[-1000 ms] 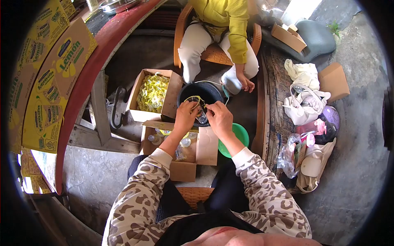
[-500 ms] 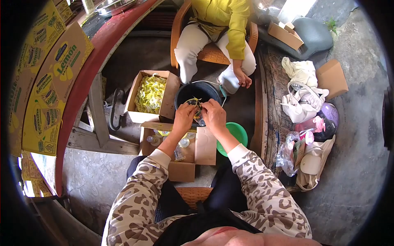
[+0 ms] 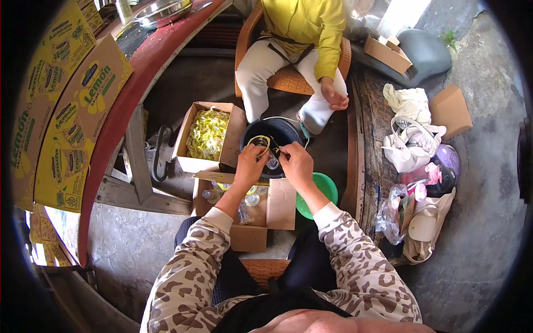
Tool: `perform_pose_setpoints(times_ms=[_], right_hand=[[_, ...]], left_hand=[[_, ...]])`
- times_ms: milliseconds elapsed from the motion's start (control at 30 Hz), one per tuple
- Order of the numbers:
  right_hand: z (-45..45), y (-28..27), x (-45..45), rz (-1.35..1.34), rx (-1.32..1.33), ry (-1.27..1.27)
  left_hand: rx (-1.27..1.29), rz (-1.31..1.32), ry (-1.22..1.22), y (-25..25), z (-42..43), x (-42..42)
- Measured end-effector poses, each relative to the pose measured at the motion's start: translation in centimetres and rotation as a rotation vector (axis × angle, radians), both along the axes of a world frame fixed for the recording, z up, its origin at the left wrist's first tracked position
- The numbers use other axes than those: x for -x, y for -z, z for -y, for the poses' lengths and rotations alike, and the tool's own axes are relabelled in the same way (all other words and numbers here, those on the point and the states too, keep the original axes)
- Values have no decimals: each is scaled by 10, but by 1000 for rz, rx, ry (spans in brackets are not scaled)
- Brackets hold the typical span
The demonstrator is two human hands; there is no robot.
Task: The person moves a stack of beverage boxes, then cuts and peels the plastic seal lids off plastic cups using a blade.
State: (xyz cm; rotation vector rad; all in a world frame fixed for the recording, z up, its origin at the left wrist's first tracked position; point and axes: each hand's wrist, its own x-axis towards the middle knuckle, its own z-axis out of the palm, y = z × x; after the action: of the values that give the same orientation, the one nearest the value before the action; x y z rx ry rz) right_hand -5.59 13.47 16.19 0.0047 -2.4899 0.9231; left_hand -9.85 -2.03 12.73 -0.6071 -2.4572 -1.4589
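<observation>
My left hand is closed in a pinch on a thin yellow strip, which curves up in a loop over the dark bucket. Facing it, my right hand has its fingers pressed together; a small dark and yellow bit shows at the tips, too small to name. Between both hands sits a clear plastic cup, partly hidden, and I cannot tell which fingers touch it. Just below, an open cardboard box contains several clear cups. Another carton is filled with tangled yellow strips.
A green basin stands right of the cup box. Across from me sits a person in a yellow top. Bags and a cap lie on the bench to the right. Lemon drink cartons and a red table edge are at left.
My hands have moved slightly apart, and the yellow strip now stands out as a wider loop from my left fingers. Opposite, the person's hand has lifted and opened. The view has shifted slightly.
</observation>
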Motion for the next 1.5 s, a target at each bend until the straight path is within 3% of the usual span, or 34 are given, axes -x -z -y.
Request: perform_pose_setpoints(times_ms=[400, 633, 833, 1133, 1500], right_hand=[[2, 1, -2, -39, -167, -88], [-4, 13, 10, -2, -168, -36], [-8, 12, 11, 66, 27, 42], [2, -5, -7, -31, -112, -46], [-1, 1, 1, -29, -100, -68]], left_hand=[[-43, 3, 44, 5, -8, -4], [-36, -98, 111, 11, -14, -13], [-43, -48, 79, -3, -7, -8], [-37, 35, 44, -7, -1, -2], [-34, 5, 80, -1, -5, -5]])
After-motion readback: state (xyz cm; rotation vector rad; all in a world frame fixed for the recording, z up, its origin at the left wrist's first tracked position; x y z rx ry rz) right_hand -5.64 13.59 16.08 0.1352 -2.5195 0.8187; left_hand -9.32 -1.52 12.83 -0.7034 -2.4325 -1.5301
